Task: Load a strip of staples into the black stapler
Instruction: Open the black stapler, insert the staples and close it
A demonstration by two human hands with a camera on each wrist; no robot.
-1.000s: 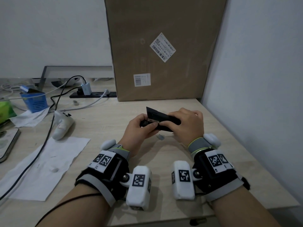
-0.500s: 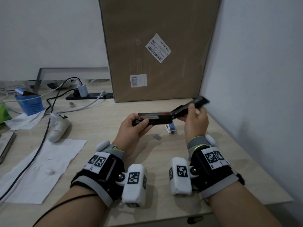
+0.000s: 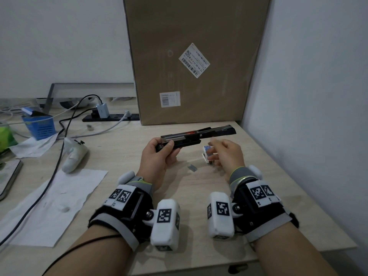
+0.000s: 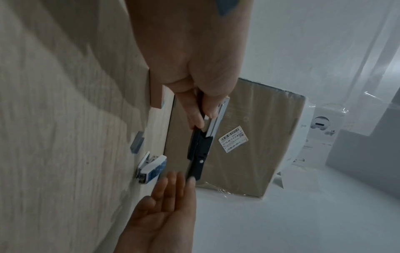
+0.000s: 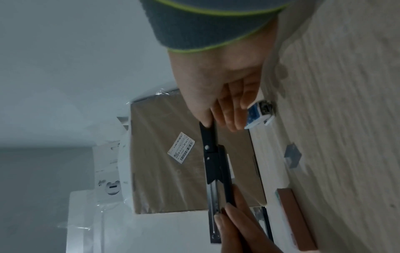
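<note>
— Listing item one: black stapler (image 3: 191, 137), swung fully open, held off the surface (image 3: 199, 192); left hand (image 3: 159, 158) grips its front end, metal magazine showing.

— Handling?

— Rigid, light, probably hinge-floppy; hold the base. Right hand (image 3: 225, 156) spread, holding nothing, over the small blue-and-white staple box (image 3: 207, 154). Loose staple strip (image 3: 192, 168) lies nearby — brittle, pinch its sides.

— Writing?

— Cardboard box (image 3: 191, 60) label: barcode, print too small to read.
</note>
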